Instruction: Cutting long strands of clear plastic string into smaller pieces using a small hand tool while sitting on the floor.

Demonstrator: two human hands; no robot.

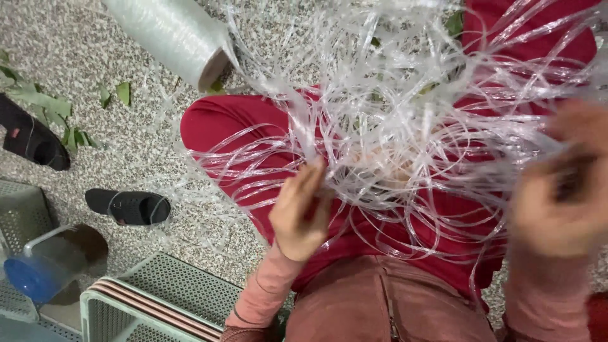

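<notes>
Glossy clear plastic strips [405,126], speckled rough floor [82,38]

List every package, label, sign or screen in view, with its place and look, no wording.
Label: a small red tag on the black shoe at far left on the floor; too small to make out more.
No packages, signs or screens show.

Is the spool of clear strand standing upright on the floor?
No, the spool lies tilted on its side on the speckled floor, its open cardboard end facing the tangle of clear strands.
</notes>
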